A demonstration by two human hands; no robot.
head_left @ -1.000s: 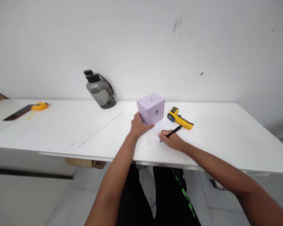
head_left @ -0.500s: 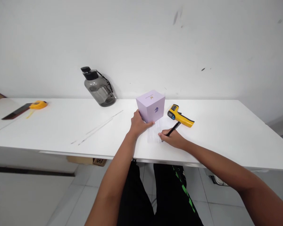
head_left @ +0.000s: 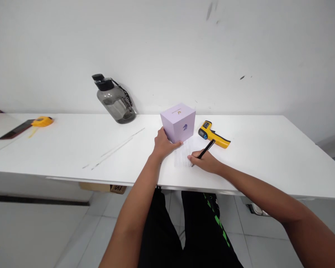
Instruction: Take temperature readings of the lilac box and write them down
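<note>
Nearest, I see black pants [head_left: 167, 238] on the near side of the purple box [head_left: 177, 121], with green shapes down one leg. Next is the right hand [head_left: 205, 160], in front of the box and a bit to its right. Its fingers are closed around a black pen [head_left: 208, 147], tip pointing down at a thin paper [head_left: 182, 154] just in front of the box. The left hand [head_left: 163, 145] curls around the box's bottom left corner, touching it; from way over here I cannot tell if it grips or just rests. The box sits on the white table [head_left: 262, 149]. Just right of it lies a yellow gun-shaped tool [head_left: 212, 134]. Far left of the box is an orange tape measure [head_left: 41, 121], by a dark flat thing [head_left: 16, 130]. Left of the box and farther back, a gray bottle [head_left: 115, 104] stands near the wall [head_left: 156, 44].
</note>
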